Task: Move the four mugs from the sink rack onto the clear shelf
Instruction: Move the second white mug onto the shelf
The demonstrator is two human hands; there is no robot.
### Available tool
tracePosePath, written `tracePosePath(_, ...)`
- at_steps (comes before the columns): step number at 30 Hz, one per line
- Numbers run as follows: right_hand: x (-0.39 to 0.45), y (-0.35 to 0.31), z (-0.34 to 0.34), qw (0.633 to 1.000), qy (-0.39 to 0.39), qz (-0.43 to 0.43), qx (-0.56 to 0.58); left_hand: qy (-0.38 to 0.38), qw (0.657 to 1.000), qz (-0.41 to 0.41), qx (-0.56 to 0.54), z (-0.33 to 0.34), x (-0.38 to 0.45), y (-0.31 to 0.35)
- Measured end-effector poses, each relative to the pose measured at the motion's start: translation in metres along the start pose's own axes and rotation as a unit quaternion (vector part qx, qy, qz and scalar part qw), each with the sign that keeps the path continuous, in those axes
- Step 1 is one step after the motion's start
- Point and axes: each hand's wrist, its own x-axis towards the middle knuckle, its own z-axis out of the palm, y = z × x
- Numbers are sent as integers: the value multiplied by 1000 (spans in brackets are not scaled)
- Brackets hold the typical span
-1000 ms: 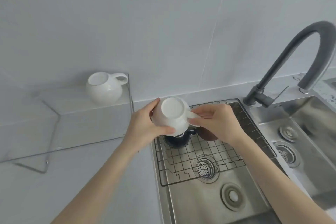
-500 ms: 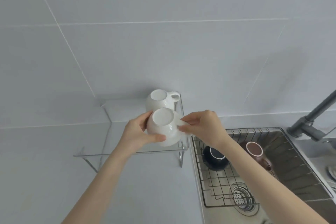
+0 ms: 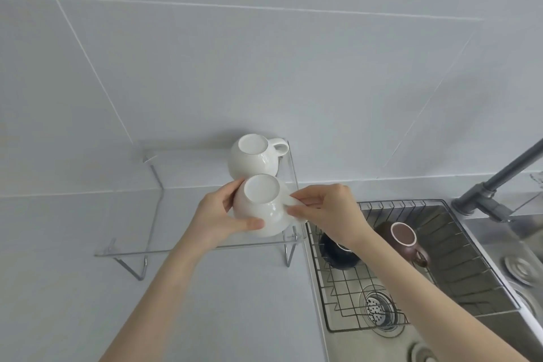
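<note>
I hold a round white mug (image 3: 261,208) upside down at the front right of the clear shelf (image 3: 182,200). My left hand (image 3: 219,219) wraps its body and my right hand (image 3: 329,211) pinches its handle. Whether it rests on the shelf I cannot tell. Behind it a second white mug (image 3: 254,160) stands upside down on the shelf's back right corner. In the wire sink rack (image 3: 440,244) a dark blue mug (image 3: 338,253) sits partly hidden under my right forearm, and a brown mug (image 3: 404,239) lies tilted to its right.
The shelf stands on thin metal legs (image 3: 289,254) on a pale counter (image 3: 73,303) against a tiled wall. The steel sink has a drain strainer (image 3: 379,307) under the rack. A grey faucet (image 3: 496,188) rises at the right edge.
Both hands have carried the white mug from above the sink rack leftward to the shelf's front right, in front of the first white mug. The view has swung left with them.
</note>
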Motion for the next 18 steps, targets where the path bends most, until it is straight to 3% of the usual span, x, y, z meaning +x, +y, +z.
tracePosePath(13,-1,6,2,999,-35,15,35,-19,996,-34,75,-3,-9,18)
tracePosePath(15,1,11,-12,998,-32,13,59,46,988,-17,144,8,-16,35)
tracePosePath(18,2,36,-45,992,29,44,118,140,973,97,153,44,-33,59)
